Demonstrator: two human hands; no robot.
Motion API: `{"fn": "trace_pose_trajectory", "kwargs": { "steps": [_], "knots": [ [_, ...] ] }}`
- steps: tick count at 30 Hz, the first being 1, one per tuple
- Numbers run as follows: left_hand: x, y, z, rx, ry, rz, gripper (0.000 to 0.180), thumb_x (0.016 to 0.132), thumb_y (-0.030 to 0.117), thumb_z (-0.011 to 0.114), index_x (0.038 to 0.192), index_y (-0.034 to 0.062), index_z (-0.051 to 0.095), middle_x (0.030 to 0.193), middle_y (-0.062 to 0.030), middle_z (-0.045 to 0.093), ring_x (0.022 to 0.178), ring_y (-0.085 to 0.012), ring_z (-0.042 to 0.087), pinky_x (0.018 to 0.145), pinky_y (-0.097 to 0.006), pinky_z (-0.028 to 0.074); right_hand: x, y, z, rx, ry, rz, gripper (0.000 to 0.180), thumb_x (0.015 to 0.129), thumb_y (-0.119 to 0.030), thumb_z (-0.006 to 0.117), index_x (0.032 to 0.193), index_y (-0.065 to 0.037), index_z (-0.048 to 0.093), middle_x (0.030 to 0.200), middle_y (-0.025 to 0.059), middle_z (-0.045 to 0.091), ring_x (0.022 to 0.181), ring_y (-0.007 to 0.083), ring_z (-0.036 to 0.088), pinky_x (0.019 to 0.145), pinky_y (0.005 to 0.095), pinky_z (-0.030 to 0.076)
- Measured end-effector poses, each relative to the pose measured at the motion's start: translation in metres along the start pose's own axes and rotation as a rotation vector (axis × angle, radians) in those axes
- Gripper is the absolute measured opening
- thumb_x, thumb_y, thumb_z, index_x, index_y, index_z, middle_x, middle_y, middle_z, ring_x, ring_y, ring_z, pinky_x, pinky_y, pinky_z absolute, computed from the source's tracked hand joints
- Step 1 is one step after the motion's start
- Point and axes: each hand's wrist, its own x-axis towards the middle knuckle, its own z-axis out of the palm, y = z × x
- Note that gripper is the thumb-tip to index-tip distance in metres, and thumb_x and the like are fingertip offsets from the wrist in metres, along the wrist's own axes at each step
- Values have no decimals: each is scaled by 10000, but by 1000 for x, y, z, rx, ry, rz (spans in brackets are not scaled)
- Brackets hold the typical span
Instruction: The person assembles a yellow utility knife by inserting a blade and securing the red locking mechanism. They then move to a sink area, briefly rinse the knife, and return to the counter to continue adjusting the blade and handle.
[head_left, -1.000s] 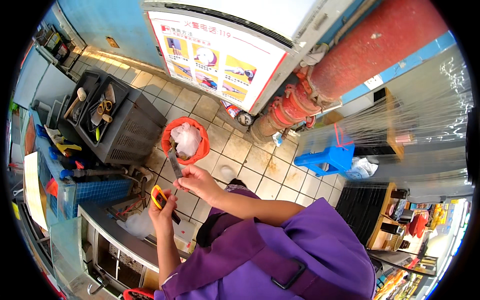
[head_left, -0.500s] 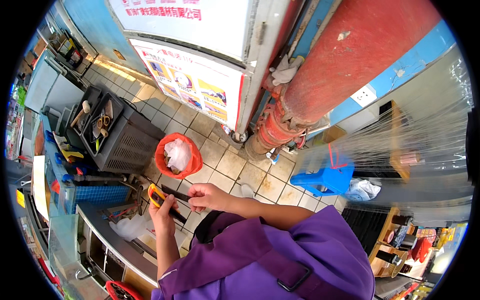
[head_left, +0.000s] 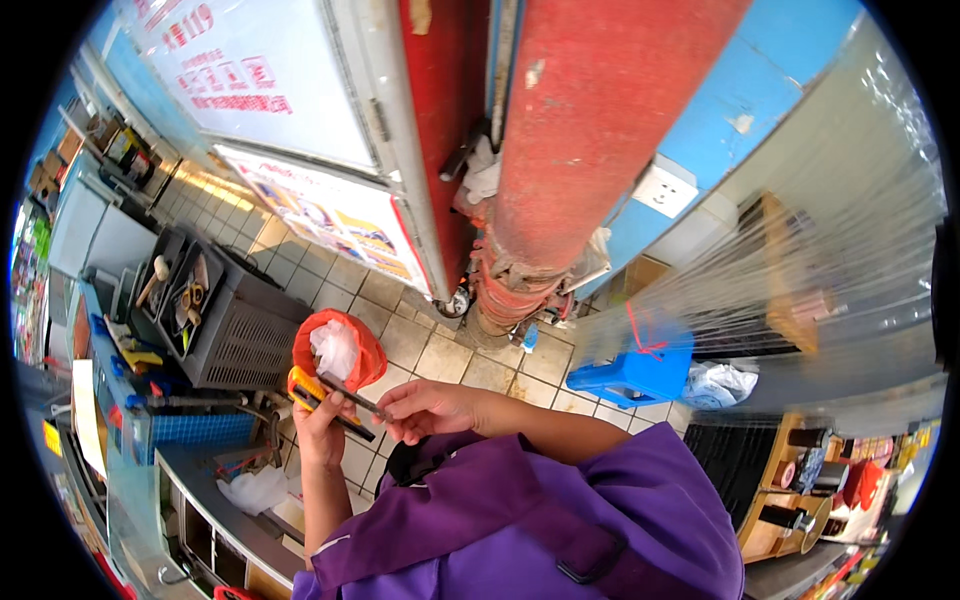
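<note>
My left hand (head_left: 320, 430) is closed round a yellow-and-black handled tool (head_left: 304, 386), which looks like a utility knife; its dark lower end sticks out below the fingers. A narrow dark strip (head_left: 350, 396) runs from the left hand's thumb across to my right hand (head_left: 430, 408). The right thumb and fingers pinch the strip's far end, while the remaining fingers are loosely curled. What the strip is made of cannot be made out. Both hands are held in front of my purple-clad body, just nearer than a red bin (head_left: 372, 352) lined with a whitish plastic bag (head_left: 334, 346).
Left of the bin stands a grey cabinet (head_left: 250, 335) with scissors (head_left: 192, 298) and a mallet (head_left: 155, 278) in trays on top. A glass-sided counter (head_left: 135, 500) is at near left. Ahead rise a white-doored cabinet (head_left: 270, 90) and red pipe (head_left: 600, 110). A blue stool (head_left: 640, 370) stands right, by clear strip curtains (head_left: 800, 310).
The view has swung, so the pipe and cabinet sit further left. The dark strip has turned from broad side to nearly edge-on, and my right hand's fingers have loosened somewhat.
</note>
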Motion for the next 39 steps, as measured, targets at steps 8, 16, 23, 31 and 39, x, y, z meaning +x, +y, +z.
{"fn": "trace_pose_trajectory", "kwargs": {
  "steps": [8, 16, 23, 31, 39],
  "knots": [
    [4, 19, 16, 10, -248, 40, 243, 697, 74, 684, 885, -6, 553, 708, -62, 547, 560, -139, 532, 548, -239, 442, -1, 4, 22, 140, -15, -110, 130, 838, -91, 574, 944, -23, 545, 681, 23, 547, 576, 91, 520, 529, 210, 419],
    [-1, 17, -14, 46, -12, -80, 225, 772, 67, 642, 972, 21, 547, 714, -42, 550, 596, -120, 511, 574, -233, 415, -2, 8, 0, 39, 309, -411, 136, 804, -90, 615, 930, -76, 567, 683, 8, 553, 575, 97, 520, 513, 227, 403],
    [-13, 26, -68, 62, 134, 5, 207, 813, 79, 611, 983, 32, 502, 714, -25, 511, 613, -98, 467, 565, -218, 393, -60, 13, -21, 7, 580, -530, 146, 802, -103, 628, 935, -75, 576, 679, -2, 558, 578, 79, 510, 524, 224, 406],
    [-14, 40, -95, 11, 244, 66, 141, 843, 110, 594, 951, 57, 520, 731, -21, 507, 605, -87, 459, 540, -201, 377, -128, 43, -78, 155, 986, -587, 124, 783, -113, 622, 879, -70, 556, 607, 5, 489, 495, 96, 419, 468, 226, 354],
    [1, 40, -75, 61, 241, 68, 133, 849, 120, 588, 933, 55, 507, 709, -20, 486, 584, -90, 448, 530, -205, 373, -203, -1, -90, -52, 1418, -1202, 66, 785, -76, 595, 847, -65, 577, 640, -5, 521, 513, 70, 449, 455, 207, 338]
  ]
}}
